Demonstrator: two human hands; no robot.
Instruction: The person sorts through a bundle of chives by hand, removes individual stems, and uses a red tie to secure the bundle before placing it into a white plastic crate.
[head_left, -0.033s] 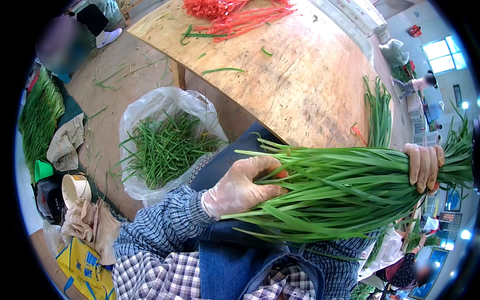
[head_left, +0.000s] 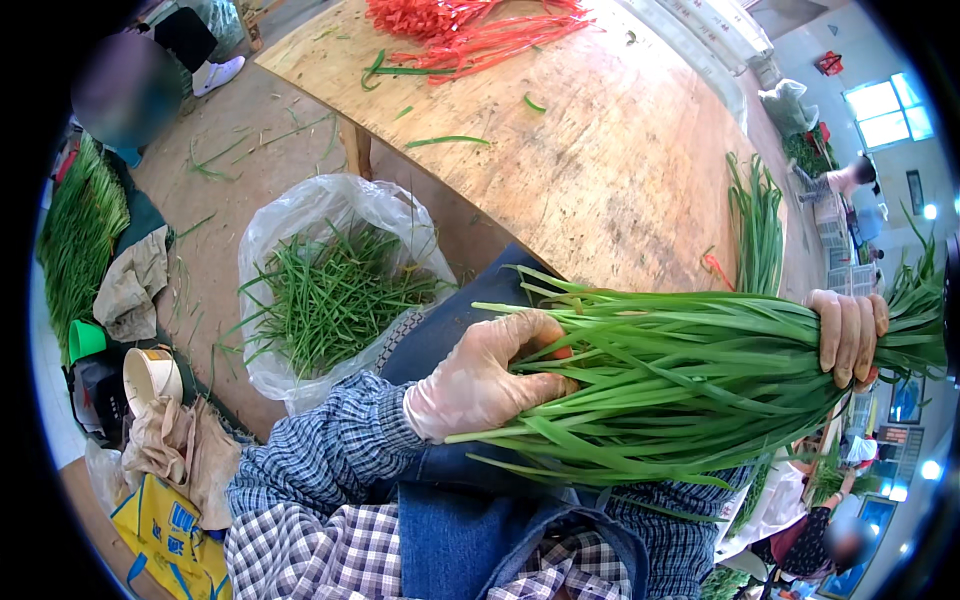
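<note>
Little displacement since the earlier frame: leaf ends beside the left hand lie slightly differently, and a far-off person near the right rim of view sits a touch lower. Left hand, in a thin translucent glove, touches the left end of a long bundle of green leaves; thumb and forefinger curve in a C, tips apart, remaining fingers hidden, so cannot tell whether it grips. Right hand is closed over the same bundle toward its right end, fingers side by side across it. Bundle is held roughly level above the lap, in view overlapping the near corner of a wooden table. Below the left forearm's line, checked sleeve and denim apron. On the surface: second leaf bundle along the right edge, red strips heaped at the far edge, a loose leaf near the left-hand edge. Beside that edge, on the floor, clear plastic bag containing green trimmings. Further left: leaf pile, beige cloth, green cup, pale bucket, yellow bag. Lower right, background: another person in dark clothing; upper right, bright window.
</note>
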